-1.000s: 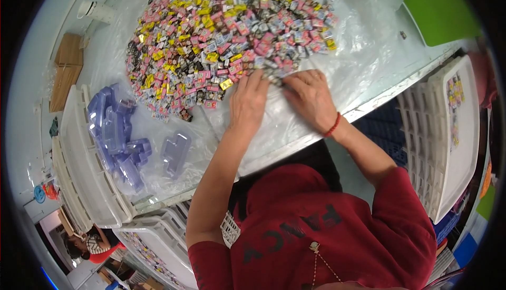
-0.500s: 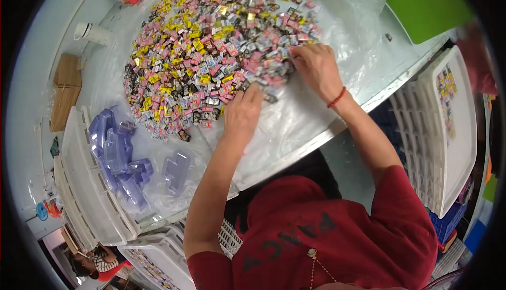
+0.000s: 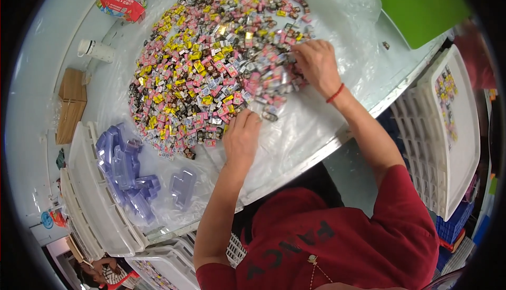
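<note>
A wide pile of small rectangular pieces (image 3: 195, 74) in pink, yellow, black and white covers the sheeted table; their kind is too small to make out. At its near edge rests my left hand (image 3: 241, 136), back up, fingers stretched toward the pieces. My right hand (image 3: 319, 67), with a red cord at the wrist, reaches to the pile's right side, its fingers slightly bent and partly hidden. Nothing held shows in either hand. Between the hands the pieces are smeared by motion. Left of my left hand lies a clear purple plastic tray (image 3: 183, 189).
Stacked purple trays (image 3: 124, 169) lie at the left, beside white crates (image 3: 100, 200). More white crates (image 3: 437, 142) stand at the right. A green board (image 3: 416, 11), a white cup (image 3: 96, 50), a cardboard box (image 3: 71, 105) and a red package (image 3: 121, 1) border the table.
The whole view has shifted, so the table appears slightly lower. My left hand has drawn a little back along the pile's near edge; pieces between my hands have moved toward me.
</note>
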A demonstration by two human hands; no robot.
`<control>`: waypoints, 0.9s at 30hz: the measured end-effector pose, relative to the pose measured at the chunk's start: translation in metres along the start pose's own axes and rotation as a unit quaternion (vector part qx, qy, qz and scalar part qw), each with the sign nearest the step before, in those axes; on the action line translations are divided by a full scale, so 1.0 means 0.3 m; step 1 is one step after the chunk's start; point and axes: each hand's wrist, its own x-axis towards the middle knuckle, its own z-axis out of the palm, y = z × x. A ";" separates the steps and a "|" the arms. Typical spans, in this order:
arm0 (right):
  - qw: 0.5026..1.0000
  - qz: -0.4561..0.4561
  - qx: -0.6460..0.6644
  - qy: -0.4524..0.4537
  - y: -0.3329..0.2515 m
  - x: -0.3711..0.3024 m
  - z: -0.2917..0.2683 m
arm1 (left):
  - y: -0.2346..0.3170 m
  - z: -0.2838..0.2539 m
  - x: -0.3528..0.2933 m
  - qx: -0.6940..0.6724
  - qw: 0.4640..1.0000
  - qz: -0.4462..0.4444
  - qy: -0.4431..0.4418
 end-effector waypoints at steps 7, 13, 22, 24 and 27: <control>0.990 0.070 -0.099 -0.077 0.138 0.076 0.023 | -0.005 -0.003 -0.023 -0.005 1.000 0.028 -0.013; 0.973 0.043 -0.171 -0.151 0.189 0.182 0.163 | 0.004 -0.005 -0.002 -0.004 0.998 0.026 -0.048; 0.919 0.112 -0.084 -0.368 0.270 0.279 0.197 | -0.061 -0.035 -0.057 -0.012 0.999 0.037 0.019; 0.946 0.079 -0.132 -0.286 0.289 0.217 0.235 | -0.053 -0.060 -0.060 -0.035 0.997 0.020 0.061; 0.966 -0.008 -0.197 -0.167 0.270 0.156 0.252 | -0.064 -0.139 -0.102 -0.082 0.992 -0.071 0.066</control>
